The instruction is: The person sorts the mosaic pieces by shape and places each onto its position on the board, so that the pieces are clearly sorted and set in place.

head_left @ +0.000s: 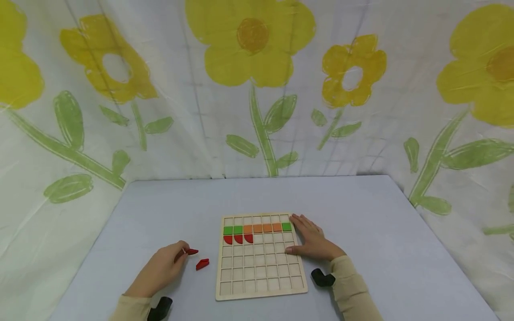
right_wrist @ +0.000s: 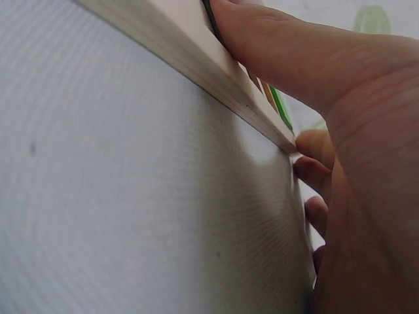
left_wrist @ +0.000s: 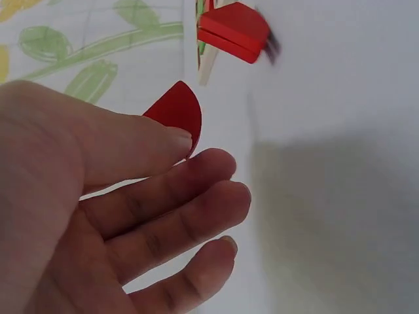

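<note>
A red quarter-circle tile (left_wrist: 178,111) is pinched between the thumb and a finger of my left hand (head_left: 162,267), which is over the table left of the board. On the table between that hand and the board lie loose red tiles (head_left: 202,264), seemingly stacked; their number is unclear. The wooden grid board (head_left: 261,298) has a row of green tiles (head_left: 228,230) and orange tiles (head_left: 267,228), with three red quarter-circle tiles (head_left: 228,240) in the row below, at its left end. My right hand (head_left: 315,240) rests at the board's right edge, thumb on top and fingers extended along the upper right corner.
The white table (head_left: 361,200) holds the board near its middle. Behind it hangs a white cloth (head_left: 168,147) printed with yellow flowers. Black wrist devices (head_left: 322,278) sit by both sleeves, close to the tabletop.
</note>
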### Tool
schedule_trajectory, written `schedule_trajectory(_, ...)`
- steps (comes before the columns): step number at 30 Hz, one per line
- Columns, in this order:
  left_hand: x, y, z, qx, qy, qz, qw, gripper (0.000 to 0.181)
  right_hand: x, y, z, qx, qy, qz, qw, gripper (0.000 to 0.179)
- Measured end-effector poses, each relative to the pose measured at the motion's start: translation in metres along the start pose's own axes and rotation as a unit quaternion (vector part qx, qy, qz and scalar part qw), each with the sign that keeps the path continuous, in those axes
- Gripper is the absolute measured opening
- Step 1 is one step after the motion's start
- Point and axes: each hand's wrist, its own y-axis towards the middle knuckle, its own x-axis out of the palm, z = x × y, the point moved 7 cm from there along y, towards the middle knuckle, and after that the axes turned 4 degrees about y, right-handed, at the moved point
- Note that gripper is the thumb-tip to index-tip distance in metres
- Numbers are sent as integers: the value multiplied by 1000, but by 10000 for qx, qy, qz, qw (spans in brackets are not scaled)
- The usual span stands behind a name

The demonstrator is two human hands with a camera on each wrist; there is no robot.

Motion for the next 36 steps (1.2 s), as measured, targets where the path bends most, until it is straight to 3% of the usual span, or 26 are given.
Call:
schedule_trajectory(7,6,21,16,186,-482,-237,9984,9,-1,0,-3,-66,31,17,10000,100)
schedule_trajectory(14,21,56,56,803,-739,-560,9924,7,-2,-2,1,-49,-44,50,10000,101)
schedule_trajectory(20,46,82,89,1398,-521,-871,9850,5,0,-1,1,-51,22,68,10000,101)
schedule_trajectory(23,55,88,104,1776,-252,-923,9794,6,1,-1,0,-31,26,50,10000,100)
schedule_trajectory(27,64,92,118,2023,103,-996,9742,8,1,0,-3,-41,1,49,10000,100)
schedule_trajectory(36,75,98,131,2152,134,-1066,9707,7,-2,0,-1,-18,-33,76,10000,102)
